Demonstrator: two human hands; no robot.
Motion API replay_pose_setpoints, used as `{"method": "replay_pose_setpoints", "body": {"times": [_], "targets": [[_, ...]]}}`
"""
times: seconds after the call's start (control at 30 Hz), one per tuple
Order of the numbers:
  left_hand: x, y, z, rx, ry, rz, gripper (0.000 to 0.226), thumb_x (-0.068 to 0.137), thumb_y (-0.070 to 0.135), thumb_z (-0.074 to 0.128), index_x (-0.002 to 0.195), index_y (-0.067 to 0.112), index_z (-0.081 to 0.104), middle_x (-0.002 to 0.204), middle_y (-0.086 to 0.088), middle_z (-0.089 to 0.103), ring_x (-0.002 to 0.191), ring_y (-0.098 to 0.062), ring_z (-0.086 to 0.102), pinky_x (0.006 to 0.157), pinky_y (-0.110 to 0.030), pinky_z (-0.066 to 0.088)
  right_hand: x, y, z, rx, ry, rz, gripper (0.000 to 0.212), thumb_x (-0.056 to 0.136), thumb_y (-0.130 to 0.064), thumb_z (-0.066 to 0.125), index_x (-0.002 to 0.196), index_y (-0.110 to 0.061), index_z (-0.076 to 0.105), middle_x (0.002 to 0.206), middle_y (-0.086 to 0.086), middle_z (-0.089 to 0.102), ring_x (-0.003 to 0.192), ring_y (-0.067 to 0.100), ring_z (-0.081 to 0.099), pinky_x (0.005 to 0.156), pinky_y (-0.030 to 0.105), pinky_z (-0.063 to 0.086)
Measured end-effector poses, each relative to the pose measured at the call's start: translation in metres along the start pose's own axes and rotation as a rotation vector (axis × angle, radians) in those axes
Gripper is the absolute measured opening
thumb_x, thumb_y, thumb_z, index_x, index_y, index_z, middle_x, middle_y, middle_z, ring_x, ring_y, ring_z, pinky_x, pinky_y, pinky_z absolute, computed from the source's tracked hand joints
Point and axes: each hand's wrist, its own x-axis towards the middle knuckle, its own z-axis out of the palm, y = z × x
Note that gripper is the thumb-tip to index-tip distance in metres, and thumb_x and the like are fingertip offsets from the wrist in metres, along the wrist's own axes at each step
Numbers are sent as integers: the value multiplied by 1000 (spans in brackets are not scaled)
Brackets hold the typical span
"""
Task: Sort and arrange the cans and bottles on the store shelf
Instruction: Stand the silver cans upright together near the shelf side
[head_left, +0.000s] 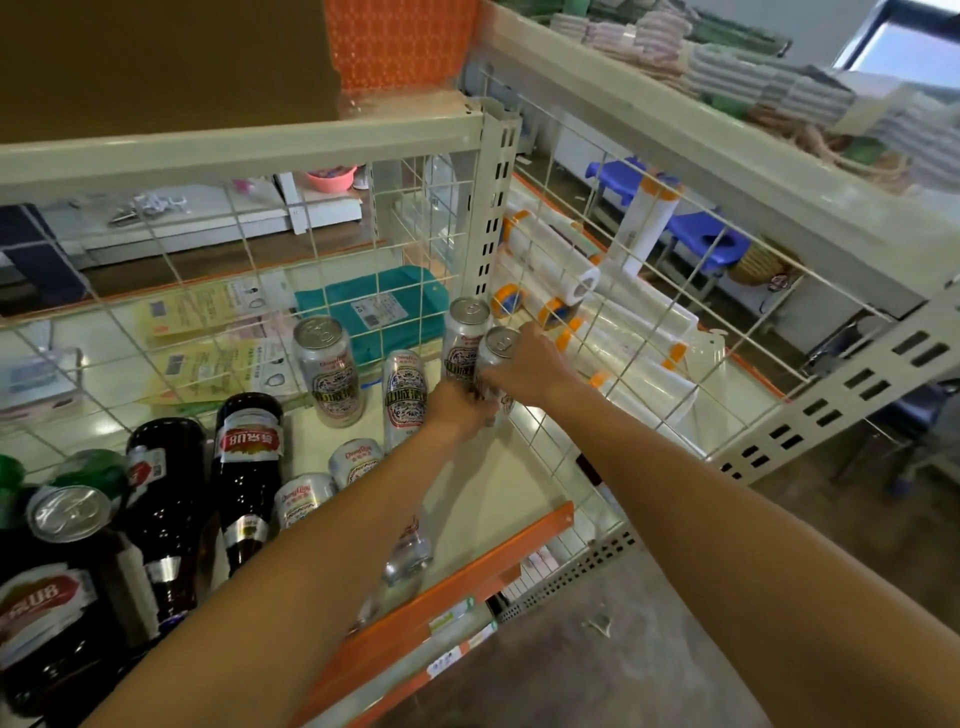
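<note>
Both hands meet on one silver can (500, 347) standing at the shelf's far right corner. My right hand (530, 364) grips its upper side and my left hand (460, 405) holds its lower part. Another silver can (464, 332) stands just behind it, touching it. Two more upright cans (327, 369) (404, 395) stand to the left. Two silver cans (356, 461) (304, 496) lie on their sides near my left forearm. Dark brown bottles (249, 467) (166, 499) lie at the left, and a can (67, 512) rests on top of them.
The cream shelf (498, 483) has an orange front lip (467, 566) and white wire walls (566, 415) at the back and right. A clear bottle (408, 551) lies under my left forearm. Rolls of plastic film (639, 332) fill the neighbouring bay.
</note>
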Motion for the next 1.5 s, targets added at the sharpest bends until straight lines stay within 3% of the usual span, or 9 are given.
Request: {"method": "replay_pose_setpoints", "body": {"times": [0.1,0.27,0.37,0.53,0.63,0.9,1.1,1.3,1.5], "targets": [[-2,9,-22,81,55,56,6,84,16,70,83,10,71,82,-10,72,77,-27,69,72,-37,58,-11,-7,-15,-175,96,-96,74,84,-56,61,139,-12,40,126,11,55,112,31,58,87,41,51],[-10,11,-65,312,177,128,14,85,11,67,97,14,73,99,1,69,94,-21,63,82,-32,51,-22,-42,-23,-302,333,-369,34,98,-32,51,125,-11,57,122,11,60,110,29,58,83,38,49],[-18,2,-79,527,175,142,13,85,11,65,75,18,60,80,-2,63,82,-25,63,64,-31,45,-20,-65,-5,-280,235,-401,26,97,-24,50,115,-9,60,114,13,63,103,33,61,83,44,54],[-26,-18,-91,793,115,148,16,85,28,69,90,13,67,89,-8,67,83,-26,66,64,-32,49,-5,-84,34,-265,-73,-253,23,93,-27,55,103,-7,63,105,14,66,86,27,58,70,34,46],[-24,-33,-89,912,105,164,24,90,40,60,93,17,69,92,-5,69,86,-25,65,70,-32,46,5,-88,61,-209,-179,-201,32,94,-29,53,111,-4,64,114,17,65,101,32,62,82,36,51],[-13,-40,-85,953,139,152,32,88,47,61,104,19,68,102,-3,69,100,-27,64,92,-41,47,31,-94,109,-94,-251,66,38,88,-40,66,113,-12,60,117,13,65,104,29,64,90,36,53],[-15,-39,-100,802,55,106,35,81,49,70,99,19,65,84,2,60,88,-21,61,80,-35,48,34,-98,116,87,-216,170,60,79,-43,74,121,-7,53,113,11,65,91,27,64,76,32,52],[-15,-45,-111,614,6,57,19,76,28,78,80,16,64,80,-2,69,69,-16,64,59,-27,49,20,-108,89,-8,-238,31,88,73,-45,77,139,-7,34,120,11,59,106,31,61,88,43,55],[-21,-45,-108,555,-41,76,40,71,31,85,104,12,69,90,-4,71,72,-13,64,65,-27,50,-12,-101,49,-103,-193,-160,75,66,-51,74,125,-12,47,105,-1,57,102,24,61,86,43,55]]}}
